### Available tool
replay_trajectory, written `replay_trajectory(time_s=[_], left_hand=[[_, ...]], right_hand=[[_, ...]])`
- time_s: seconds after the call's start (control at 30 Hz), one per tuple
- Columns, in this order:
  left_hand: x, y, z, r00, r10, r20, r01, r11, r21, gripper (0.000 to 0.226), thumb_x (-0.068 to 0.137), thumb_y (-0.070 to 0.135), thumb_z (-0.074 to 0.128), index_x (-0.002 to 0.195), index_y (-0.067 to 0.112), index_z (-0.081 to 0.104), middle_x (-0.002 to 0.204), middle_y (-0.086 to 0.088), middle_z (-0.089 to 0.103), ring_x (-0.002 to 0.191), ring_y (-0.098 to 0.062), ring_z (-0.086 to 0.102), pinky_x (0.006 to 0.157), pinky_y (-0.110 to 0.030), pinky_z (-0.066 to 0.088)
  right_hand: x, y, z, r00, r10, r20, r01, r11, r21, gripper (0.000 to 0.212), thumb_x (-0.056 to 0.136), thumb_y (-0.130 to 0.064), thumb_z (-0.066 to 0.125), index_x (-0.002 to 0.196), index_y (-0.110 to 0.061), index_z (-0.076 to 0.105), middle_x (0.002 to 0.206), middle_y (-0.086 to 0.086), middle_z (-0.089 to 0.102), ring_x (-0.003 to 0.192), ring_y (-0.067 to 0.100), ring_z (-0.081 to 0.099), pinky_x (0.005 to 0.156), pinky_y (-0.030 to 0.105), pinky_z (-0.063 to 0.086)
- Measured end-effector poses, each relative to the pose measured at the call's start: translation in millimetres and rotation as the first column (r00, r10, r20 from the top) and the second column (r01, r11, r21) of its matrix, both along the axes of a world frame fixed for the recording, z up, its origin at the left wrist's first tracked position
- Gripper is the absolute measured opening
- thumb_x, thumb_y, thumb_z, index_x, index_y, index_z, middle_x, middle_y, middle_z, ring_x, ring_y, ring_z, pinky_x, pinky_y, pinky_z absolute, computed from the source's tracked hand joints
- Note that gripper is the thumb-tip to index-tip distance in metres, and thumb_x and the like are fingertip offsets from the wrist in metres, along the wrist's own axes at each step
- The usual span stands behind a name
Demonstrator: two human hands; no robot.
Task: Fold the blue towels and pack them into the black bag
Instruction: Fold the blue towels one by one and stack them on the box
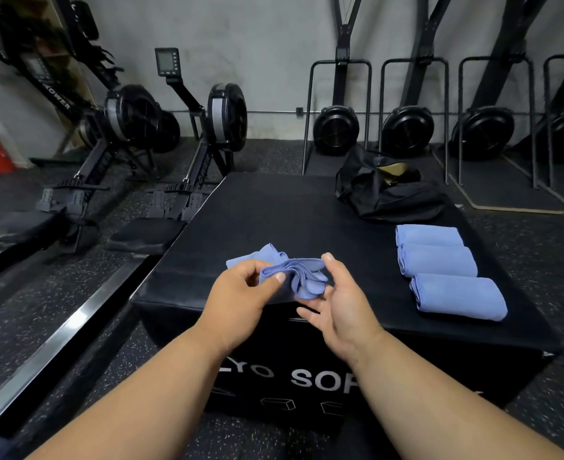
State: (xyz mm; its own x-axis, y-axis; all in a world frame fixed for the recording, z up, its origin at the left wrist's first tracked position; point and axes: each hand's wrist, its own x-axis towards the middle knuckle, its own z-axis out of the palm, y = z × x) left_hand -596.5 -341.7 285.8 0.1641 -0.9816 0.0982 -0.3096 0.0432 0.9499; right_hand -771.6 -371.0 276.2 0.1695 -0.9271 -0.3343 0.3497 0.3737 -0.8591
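Rowing machines (148, 127) line the far wall while my left hand (240, 293) and right hand (337, 303) pinch a bunched blue towel (293, 277) over the counter's (274, 210) near edge (three folded towels (439, 263) right, black bag (390, 190) beyond).

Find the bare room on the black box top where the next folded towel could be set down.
Bare top spreads left of the black bag and beyond the hands. The right side is crowded: three folded towels in a row, the bag behind them.
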Motion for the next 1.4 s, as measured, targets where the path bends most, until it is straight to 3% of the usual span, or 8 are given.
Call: replay_trajectory(time_s=[0.13,0.27,0.4,0.53,0.8,1.13,1.3,1.4], left_hand=[[-5,19,1,0.999,-0.034,0.024,0.034,0.999,0.009,0.012,0.095,0.032,0.075,0.089,0.022,0.075,0.094,-0.004,0.075,0.08,-0.007,0.062,0.083,-0.034,0.051],[-8,38,1,0.997,-0.076,0.008,0.076,0.996,0.052,0.012,0.096,0.03,0.075,0.09,0.02,0.076,0.093,-0.008,0.074,0.078,-0.007,0.06,0.079,-0.03,0.049],[-9,55,3,0.985,-0.153,-0.078,0.163,0.977,0.141,0.005,0.092,0.025,0.081,0.096,0.023,0.079,0.087,-0.002,0.074,0.079,-0.009,0.066,0.08,-0.023,0.052],[2,53,10,0.99,-0.104,-0.094,0.113,0.989,0.092,0.021,0.091,0.027,0.081,0.111,0.027,0.076,0.093,0.009,0.074,0.088,-0.005,0.069,0.09,-0.024,0.049],[19,36,52,0.969,-0.242,0.051,0.245,0.965,-0.091,0.06,0.086,0.017,0.076,0.137,0.045,0.057,0.137,0.015,0.064,0.087,-0.012,0.068,0.096,-0.037,0.057],[23,37,58,0.969,-0.244,0.026,0.246,0.965,-0.093,0.018,0.085,0.033,0.076,0.103,0.028,0.076,0.104,-0.017,0.075,0.088,-0.019,0.062,0.09,-0.052,0.054],[31,33,59,0.982,-0.185,-0.044,0.182,0.981,-0.065,0.014,0.09,0.034,0.071,0.098,0.024,0.077,0.106,-0.016,0.076,0.088,-0.014,0.065,0.089,-0.041,0.05],[32,29,58,0.985,-0.173,-0.022,0.172,0.984,-0.042,0.013,0.101,0.032,0.066,0.097,0.024,0.076,0.096,-0.002,0.076,0.084,-0.01,0.064,0.084,-0.033,0.049]], right_hand=[[-7,2,-6,0.996,-0.084,-0.035,0.086,0.993,0.079,0.046,0.105,-0.055,0.05,0.114,-0.017,0.075,0.106,0.004,0.081,0.086,0.018,0.076,0.086,0.037,0.054],[-14,4,-15,0.997,-0.054,-0.06,0.058,0.996,0.068,0.044,0.103,-0.045,0.061,0.107,-0.003,0.074,0.103,0.013,0.08,0.093,0.028,0.078,0.095,0.043,0.059],[-21,3,-5,0.925,-0.066,-0.375,-0.008,0.981,-0.192,0.016,0.084,-0.017,0.077,0.08,-0.016,0.062,0.074,0.004,0.063,0.065,0.017,0.057,0.062,0.029,0.047],[-30,5,37,0.796,0.01,-0.606,-0.348,0.827,-0.443,0.036,0.079,0.004,0.06,0.1,-0.026,0.06,0.083,-0.008,0.06,0.068,0.007,0.052,0.061,0.019,0.043],[-27,22,109,0.682,0.195,-0.705,-0.656,0.589,-0.471,0.077,0.088,-0.001,0.069,0.144,-0.048,0.046,0.087,0.007,0.069,0.071,0.007,0.058,0.07,0.018,0.047],[-33,15,112,0.659,0.141,-0.739,-0.649,0.603,-0.464,0.071,0.084,-0.01,0.083,0.141,-0.041,0.054,0.088,-0.004,0.071,0.074,0.007,0.064,0.079,0.029,0.054],[-42,8,98,0.496,0.142,-0.857,-0.702,0.647,-0.299,0.016,0.081,-0.023,0.082,0.094,-0.019,0.073,0.079,-0.008,0.069,0.071,0.007,0.061,0.072,0.035,0.051],[-42,0,95,0.541,0.082,-0.837,-0.619,0.712,-0.331,0.027,0.083,-0.029,0.081,0.081,-0.007,0.065,0.069,-0.006,0.057,0.064,0.008,0.05,0.065,0.03,0.041]])
